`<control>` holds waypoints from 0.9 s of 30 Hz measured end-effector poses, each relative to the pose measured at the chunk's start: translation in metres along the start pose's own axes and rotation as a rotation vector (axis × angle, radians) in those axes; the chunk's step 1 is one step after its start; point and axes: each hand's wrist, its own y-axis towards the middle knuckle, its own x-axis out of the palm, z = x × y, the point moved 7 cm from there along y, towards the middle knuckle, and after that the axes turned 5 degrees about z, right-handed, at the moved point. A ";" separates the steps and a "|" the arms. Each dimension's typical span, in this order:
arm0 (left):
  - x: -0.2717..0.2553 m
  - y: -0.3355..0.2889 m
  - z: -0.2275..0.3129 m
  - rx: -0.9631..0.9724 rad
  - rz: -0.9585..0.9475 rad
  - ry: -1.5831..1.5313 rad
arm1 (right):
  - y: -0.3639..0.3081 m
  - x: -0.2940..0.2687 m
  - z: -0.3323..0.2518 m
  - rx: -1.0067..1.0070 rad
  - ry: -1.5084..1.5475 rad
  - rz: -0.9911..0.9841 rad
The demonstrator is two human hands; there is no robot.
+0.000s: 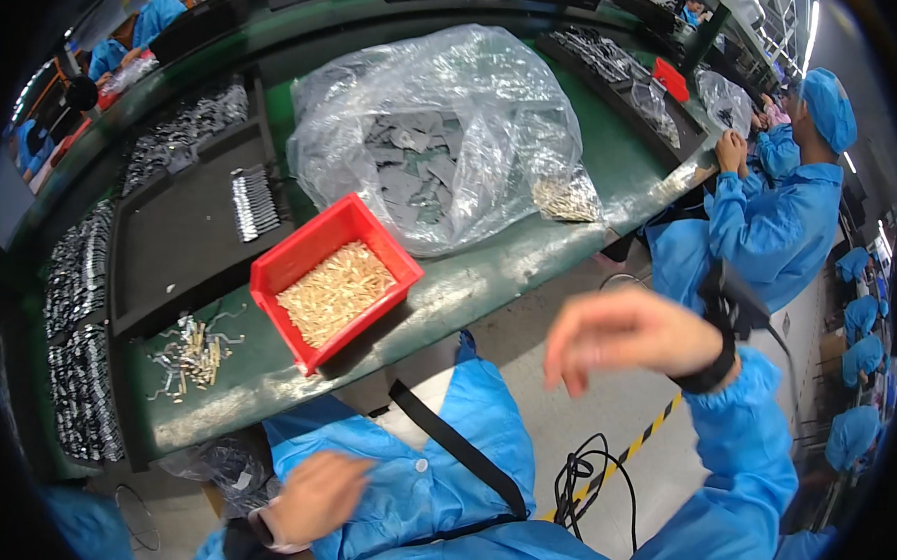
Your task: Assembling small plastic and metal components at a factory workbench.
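Note:
My left hand [321,497] is low over my lap, in front of the blue coat, with its fingers smeared by motion. Out to the right, off the bench, my right hand [621,336] hangs in the air with loosely bent fingers, slightly blurred, and nothing shows in it. Both wrists wear dark bands. On the bench's near edge, a red bin [409,270] holds many small brass-coloured pins [336,293]. Left of it lies a loose pile of brass pins and bent metal pieces [197,354]. Neither hand touches these things.
Behind the bin spreads a large transparent plastic bag [517,93] with grey flat pieces [413,168]. A black tray [170,230] at left bears a row of metal parts [255,203]. A co-worker [787,210] sits at right. Black cables [592,476] lie on the floor.

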 end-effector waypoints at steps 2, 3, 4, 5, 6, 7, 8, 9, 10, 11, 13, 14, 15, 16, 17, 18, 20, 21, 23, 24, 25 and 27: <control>-0.012 -0.069 -0.044 -0.424 0.054 -0.039 | -0.027 0.006 0.064 0.150 -0.157 -0.042; -0.015 -0.115 -0.060 -0.703 0.075 -0.087 | -0.047 0.013 0.104 0.303 -0.277 -0.076; 0.004 -0.155 -0.087 -0.846 0.006 -0.038 | -0.086 0.020 0.149 0.295 -0.464 -0.070; 0.030 -0.197 -0.100 -0.687 -0.013 0.075 | -0.116 0.036 0.190 0.295 -0.659 -0.089; 0.046 -0.234 -0.110 -0.835 -0.079 0.056 | -0.138 0.056 0.223 0.411 -0.667 -0.117; 0.060 -0.260 -0.114 -0.972 -0.142 0.040 | -0.145 0.073 0.221 0.490 -0.695 -0.148; 0.070 -0.282 -0.111 -1.078 -0.175 0.039 | -0.152 0.080 0.233 0.563 -0.681 -0.231; 0.076 -0.296 -0.107 -1.143 -0.194 0.031 | -0.158 0.079 0.241 0.629 -0.744 -0.253; 0.083 -0.304 -0.105 -1.167 -0.213 0.017 | -0.165 0.077 0.250 0.693 -0.806 -0.273; 0.085 -0.313 -0.106 -1.210 -0.225 0.016 | -0.187 0.082 0.272 0.760 -0.687 -0.332; 0.090 -0.312 -0.109 -1.233 -0.241 0.007 | -0.222 0.103 0.294 0.841 -0.474 -0.524; 0.090 -0.315 -0.110 -1.247 -0.240 0.000 | -0.248 0.130 0.316 0.777 -0.051 -0.607; 0.092 -0.314 -0.112 -1.253 -0.243 -0.004 | -0.267 0.158 0.323 0.775 0.108 -0.661; 0.092 -0.315 -0.114 -1.260 -0.237 -0.016 | -0.275 0.190 0.310 0.991 0.934 -0.499; 0.090 -0.314 -0.115 -1.266 -0.228 -0.019 | -0.272 0.200 0.299 0.991 1.202 -0.445; 0.089 -0.307 -0.117 -1.258 -0.228 -0.022 | -0.266 0.203 0.291 0.953 1.289 -0.371; 0.087 -0.299 -0.121 -1.250 -0.225 -0.024 | -0.249 0.199 0.279 0.887 1.361 -0.203; 0.086 -0.299 -0.120 -1.258 -0.223 -0.030 | -0.236 0.191 0.276 0.873 1.371 -0.131; 0.083 -0.300 -0.123 -1.272 -0.215 -0.034 | -0.210 0.175 0.272 0.847 1.379 0.010; 0.081 -0.301 -0.122 -1.280 -0.211 -0.035 | -0.201 0.167 0.271 0.840 1.380 0.075; 0.081 -0.300 -0.122 -1.284 -0.210 -0.040 | -0.191 0.160 0.269 0.829 1.377 0.133; 0.080 -0.304 -0.117 -1.294 -0.215 -0.051 | -0.180 0.151 0.265 0.812 1.371 0.220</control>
